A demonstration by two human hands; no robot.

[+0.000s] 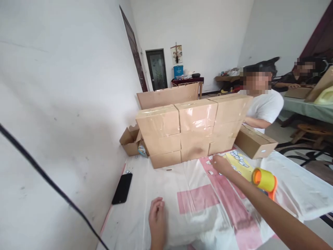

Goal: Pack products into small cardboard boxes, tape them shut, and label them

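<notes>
My right hand [218,164] is closed on the tablecloth [192,222], just in front of the stacked cardboard boxes [196,119]; what its fingers hold, if anything, is hidden. Small white patches on pink and yellow cloth lie around it. Nearer to me, my left hand [157,217] rests with curled fingers, and nothing shows in them. The boxes form a wide wall in several rows, with shiny clear tape across their faces. Beside my right forearm stands an orange tape dispenser [274,189] with a yellow roll of tape [267,178].
A black phone [122,188] lies at the left near the wall. An open carton [130,140] stands left of the stack, a long closed box [256,140] at its right. A person in a white shirt [269,106] is behind that box; another person sits farther right.
</notes>
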